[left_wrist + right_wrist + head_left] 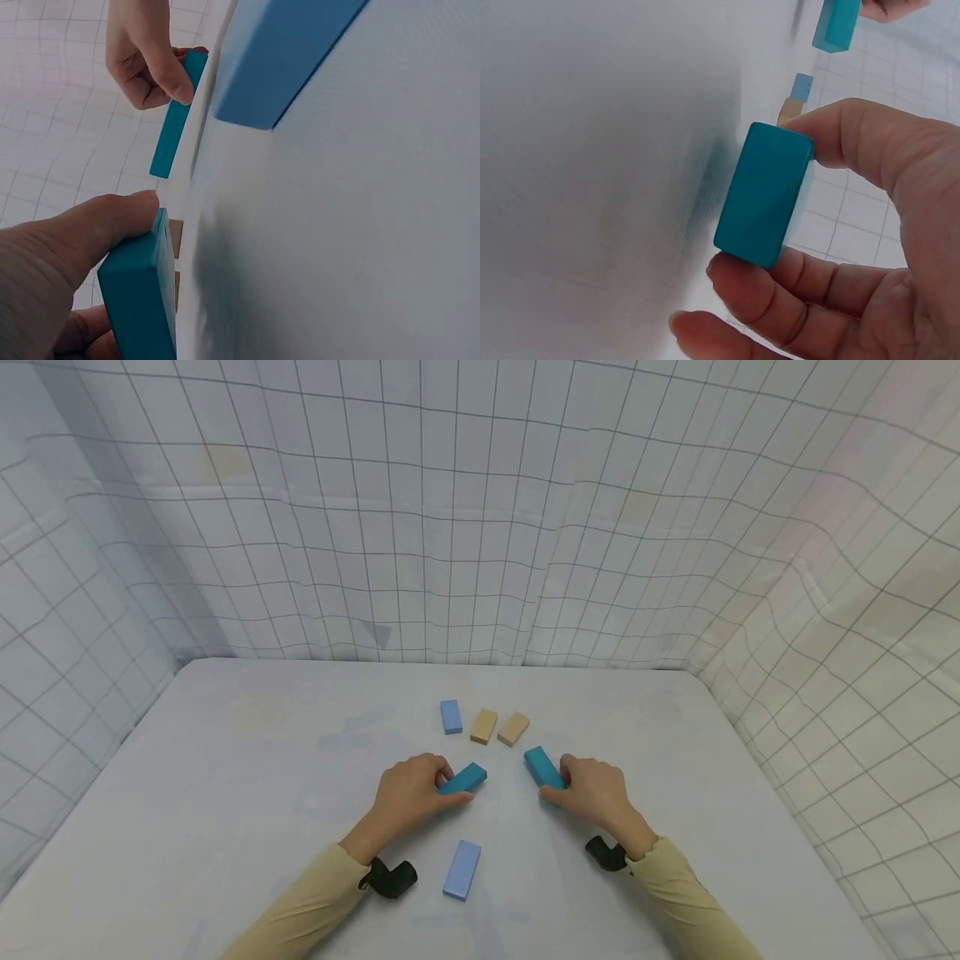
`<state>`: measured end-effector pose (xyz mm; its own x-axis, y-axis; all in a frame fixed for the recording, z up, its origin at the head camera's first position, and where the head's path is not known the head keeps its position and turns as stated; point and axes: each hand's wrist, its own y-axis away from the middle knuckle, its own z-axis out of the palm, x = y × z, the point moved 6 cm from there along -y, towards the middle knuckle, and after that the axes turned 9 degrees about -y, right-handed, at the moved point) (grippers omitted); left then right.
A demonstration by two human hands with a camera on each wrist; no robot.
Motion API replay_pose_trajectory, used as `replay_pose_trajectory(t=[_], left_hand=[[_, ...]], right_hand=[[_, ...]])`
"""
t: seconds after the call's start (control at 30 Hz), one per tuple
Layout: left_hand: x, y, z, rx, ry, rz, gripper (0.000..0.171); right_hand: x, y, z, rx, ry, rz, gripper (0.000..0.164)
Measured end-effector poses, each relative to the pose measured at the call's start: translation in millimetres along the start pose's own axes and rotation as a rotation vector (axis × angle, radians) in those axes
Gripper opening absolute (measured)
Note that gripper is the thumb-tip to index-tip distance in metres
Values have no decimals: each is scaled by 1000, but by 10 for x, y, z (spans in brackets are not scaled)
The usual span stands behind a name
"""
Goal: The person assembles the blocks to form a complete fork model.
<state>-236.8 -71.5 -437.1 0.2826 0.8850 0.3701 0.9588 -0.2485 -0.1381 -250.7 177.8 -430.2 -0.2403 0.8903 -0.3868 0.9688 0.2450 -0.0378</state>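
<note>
Two hands work over the bench, each pinching one teal block. The left hand holds its block, the left teal block, between thumb and curled fingers, and the block's free end points away from that hand, forward and to the right. The right hand pinches the right teal block, thumb on one side and fingertips on the other; this block slants forward and to the left of the hand. Both teal blocks lie in the space between the hands, apart from each other. Ahead of the left hand and slightly to its right lies the far blue block. Beyond the gap between the hands is the left tan block, and just beside it, forward and left of the right hand, the right tan block. The near blue block lies closer to the person than either hand, to the right of the left wrist. Well beyond both hands hangs a white gridded cloth. Black mounts sit at both wrists, beside the beige sleeves.
</note>
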Motion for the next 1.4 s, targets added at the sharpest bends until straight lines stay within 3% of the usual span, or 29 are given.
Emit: replay_pose_trajectory(t=[0.23,0.7,0.93,1.2,1.4], left_hand=[[119,-23,121,-10,-15,27,37],[200,2,198,-52,12,-11,48],[163,21,209,-56,170,-33,42],[127,35,263,-144,469,-71,31],[134,45,270,-160,523,-72,25]], right_hand=[[-14,7,17,11,3,-37,41],[-85,7,2,31,-1,-75,39],[-121,-12,-13,53,8,-98,37],[-162,-50,-15,67,13,-129,35],[-210,-58,-10,78,19,-156,35]])
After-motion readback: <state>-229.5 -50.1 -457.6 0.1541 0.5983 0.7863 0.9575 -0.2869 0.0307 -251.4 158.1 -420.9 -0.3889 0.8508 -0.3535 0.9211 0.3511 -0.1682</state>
